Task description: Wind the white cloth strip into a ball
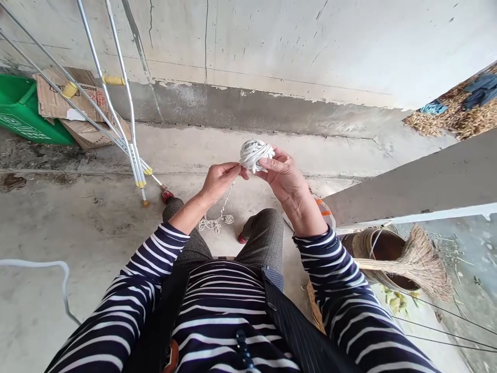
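A ball of white cord with dark flecks (255, 154) is held up in front of me over my knees. My right hand (283, 173) grips it from the right, thumb across its near side and fingers behind. At its lower left, my left hand (222, 181) is closed in a pinch on the cord beside the ball. From there a strand of cord hangs down to a loose tangle (215, 223) on the concrete floor between my legs.
Metal crutches (130, 150) lean at the left, near cardboard (83, 98) and a green bin (27, 111). To the right are a bucket (355, 243) and a straw broom (423, 261). A plastered wall (272, 46) runs across ahead.
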### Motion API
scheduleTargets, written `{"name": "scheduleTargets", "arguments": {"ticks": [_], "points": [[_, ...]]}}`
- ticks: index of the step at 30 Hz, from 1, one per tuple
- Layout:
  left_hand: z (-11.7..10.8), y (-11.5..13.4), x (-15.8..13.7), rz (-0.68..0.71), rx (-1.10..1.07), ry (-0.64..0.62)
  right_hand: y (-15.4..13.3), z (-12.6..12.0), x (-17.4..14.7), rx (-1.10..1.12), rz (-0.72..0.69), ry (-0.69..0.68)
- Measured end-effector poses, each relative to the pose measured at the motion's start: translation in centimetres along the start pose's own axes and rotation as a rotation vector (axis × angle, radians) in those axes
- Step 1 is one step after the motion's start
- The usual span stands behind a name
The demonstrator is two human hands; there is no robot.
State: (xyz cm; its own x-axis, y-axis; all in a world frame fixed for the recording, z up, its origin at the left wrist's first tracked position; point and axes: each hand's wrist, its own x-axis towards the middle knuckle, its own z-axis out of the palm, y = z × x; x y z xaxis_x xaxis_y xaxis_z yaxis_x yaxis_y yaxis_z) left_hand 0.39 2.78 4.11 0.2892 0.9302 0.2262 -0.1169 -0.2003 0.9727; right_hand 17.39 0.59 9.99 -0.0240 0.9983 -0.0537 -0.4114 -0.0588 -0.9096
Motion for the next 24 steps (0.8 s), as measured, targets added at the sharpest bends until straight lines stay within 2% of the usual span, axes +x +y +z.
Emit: {"name": "scheduleTargets", "arguments": {"ticks": [5, 9, 14, 24], "points": [[-0.7, 0.4, -0.4, -0.024, -0.017, -0.071, 0.6, -0.8, -0.2, 0.048, 0.045, -0.003], [-1.1, -0.3, -0.4, -0.040, 0.022, -0.096, 1.0, -1.0, -0.6, 0.096, 0.095, -0.026], [-1.4, -1.6, -0.2, -0.016, 0.141, 0.054, 1.5, -1.0, -0.7, 0.162, 0.104, -0.029], [-3.8, -4.2, -1.2, -0.045, 0.478, 0.225, 0.4, -1.0, -1.4, 0.198, 0.081, 0.006]]}}
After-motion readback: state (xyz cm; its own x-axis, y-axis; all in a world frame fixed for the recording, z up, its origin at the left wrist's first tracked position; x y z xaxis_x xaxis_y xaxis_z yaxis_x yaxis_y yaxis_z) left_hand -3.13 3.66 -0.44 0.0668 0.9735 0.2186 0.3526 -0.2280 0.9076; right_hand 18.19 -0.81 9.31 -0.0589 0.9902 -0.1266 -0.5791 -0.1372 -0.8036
